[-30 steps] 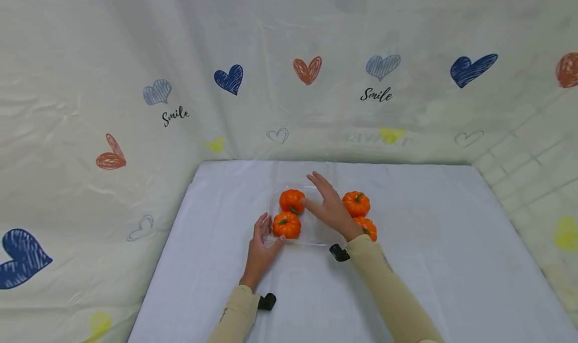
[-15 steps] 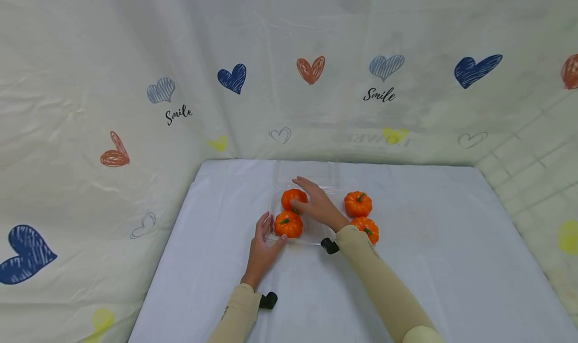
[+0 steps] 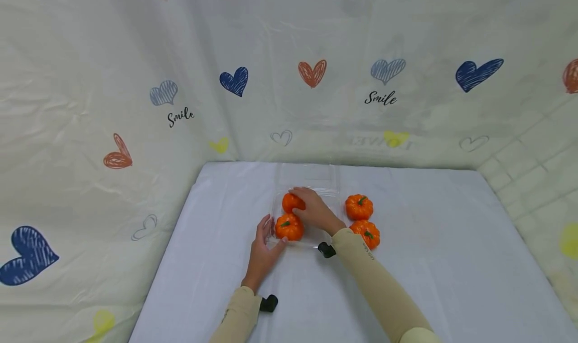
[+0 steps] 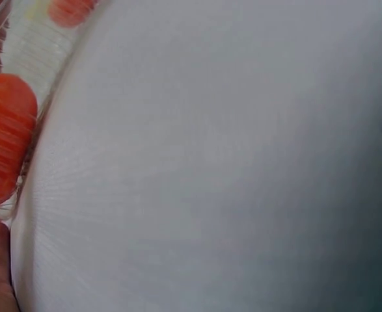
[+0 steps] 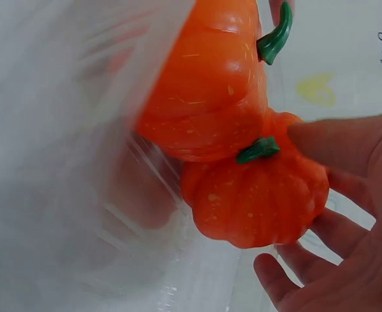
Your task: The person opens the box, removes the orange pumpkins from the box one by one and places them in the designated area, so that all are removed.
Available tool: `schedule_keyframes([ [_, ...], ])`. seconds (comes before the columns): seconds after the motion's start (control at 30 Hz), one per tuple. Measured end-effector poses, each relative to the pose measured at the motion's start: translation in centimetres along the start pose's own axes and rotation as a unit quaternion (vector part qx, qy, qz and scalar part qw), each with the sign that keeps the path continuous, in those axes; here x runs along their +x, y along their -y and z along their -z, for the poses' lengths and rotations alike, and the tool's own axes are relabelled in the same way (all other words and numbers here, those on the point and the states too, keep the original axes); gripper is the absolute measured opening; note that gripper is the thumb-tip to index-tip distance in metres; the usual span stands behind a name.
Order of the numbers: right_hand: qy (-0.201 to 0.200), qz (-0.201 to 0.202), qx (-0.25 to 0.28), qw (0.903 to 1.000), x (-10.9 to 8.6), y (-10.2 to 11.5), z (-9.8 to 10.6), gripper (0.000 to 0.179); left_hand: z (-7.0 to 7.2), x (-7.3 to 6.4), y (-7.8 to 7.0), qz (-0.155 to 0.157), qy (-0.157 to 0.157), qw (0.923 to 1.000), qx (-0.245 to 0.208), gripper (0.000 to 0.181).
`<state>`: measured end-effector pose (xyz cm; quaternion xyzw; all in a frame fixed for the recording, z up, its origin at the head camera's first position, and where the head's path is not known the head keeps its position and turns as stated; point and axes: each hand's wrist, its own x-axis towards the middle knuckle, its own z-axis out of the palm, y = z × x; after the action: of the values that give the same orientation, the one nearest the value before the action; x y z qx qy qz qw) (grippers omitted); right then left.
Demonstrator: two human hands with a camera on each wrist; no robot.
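Heart-printed sheeting (image 3: 340, 37) hangs behind a white cloth (image 3: 451, 263), on which a clear tray (image 3: 312, 238) lies with its lid (image 3: 307, 173) folded back toward 12 o'clock, leaving its top uncovered. Inside, along the 9 o'clock side, the far pumpkin (image 3: 289, 203) sits against the near pumpkin (image 3: 289, 227). From 4 o'clock the right hand (image 3: 314, 211) grips the far pumpkin, its fingers and thumb partly spread and curved round it, a wide hold that seems suited to such a bulky shape. The left hand (image 3: 266, 247), loosely spread, rests at the tray's 8 o'clock corner, fingers outside the wall and thumb at the near edge, probably so the light plastic stays put. At 3 o'clock, 2 others, the farther loose pumpkin (image 3: 359, 207) and the nearer loose pumpkin (image 3: 368, 235), sit just outside the tray, the latter partly hidden by the right sleeve (image 3: 375, 278).
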<state>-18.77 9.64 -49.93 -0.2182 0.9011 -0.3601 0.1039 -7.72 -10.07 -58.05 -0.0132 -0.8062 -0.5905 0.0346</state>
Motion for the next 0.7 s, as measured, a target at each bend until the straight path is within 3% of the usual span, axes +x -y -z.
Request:
schedule_keyframes([
  [0.37, -0.038, 0.000, 0.033, 0.9987, -0.8, 0.1, 0.7, 0.055, -0.5, -0.4, 0.0, -0.001, -0.005, 1.0000, -0.006, 0.087],
  [0.7, -0.081, 0.035, 0.060, 0.9943, -1.9, 0.4, 2.4, 0.055, -0.6, -0.3, 0.3, 0.000, -0.016, 0.9999, -0.005, 0.085],
])
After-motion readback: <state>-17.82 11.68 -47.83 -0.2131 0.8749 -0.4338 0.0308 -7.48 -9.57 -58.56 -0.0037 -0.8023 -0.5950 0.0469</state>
